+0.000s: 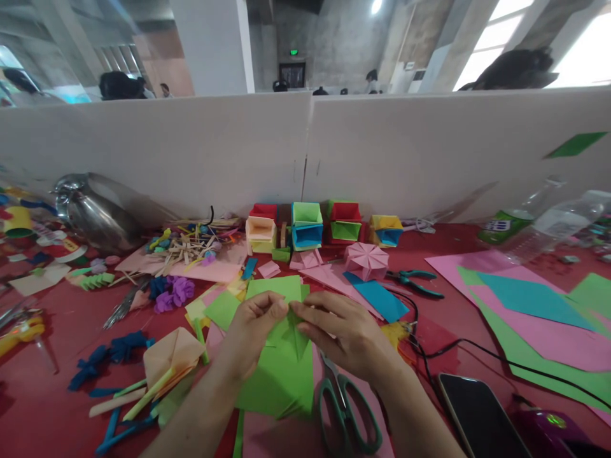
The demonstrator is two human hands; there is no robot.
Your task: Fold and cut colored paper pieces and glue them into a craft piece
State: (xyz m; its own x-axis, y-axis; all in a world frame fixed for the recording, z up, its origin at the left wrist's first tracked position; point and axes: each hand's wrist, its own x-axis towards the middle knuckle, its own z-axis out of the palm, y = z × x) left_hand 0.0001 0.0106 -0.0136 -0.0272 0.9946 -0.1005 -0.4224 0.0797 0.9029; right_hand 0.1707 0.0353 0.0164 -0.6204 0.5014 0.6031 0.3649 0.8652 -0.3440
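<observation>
In the head view, the left hand (pixel 255 331) and right hand (pixel 346 327) meet low in the centre, thumb and fingertips of each pinching a folded green paper (pixel 298 340). The piece is bright lime, narrow and creased, hanging over flat green sheets (pixel 272 391) of nearly the same shade. Just beside the right wrist lie scissors (pixel 340 401) with grey-green handles.

The red tabletop (pixel 42 394) is crowded: folded-paper boxes (pixel 307 235) stand along a white partition (pixel 157 140), with a pleated pink paper form (pixel 366 259), pliers (pixel 413 280) and a steel jug (pixel 98 213) also about. Beyond the partition are concrete walls, bright windows and several people's heads.

Fingertips cover the upper end of the folded paper, and its lower edges blend into the sheets. The smartphone (pixel 482 416) is cut off at the bottom; clear bottles (pixel 568 213) at right look blurred.
</observation>
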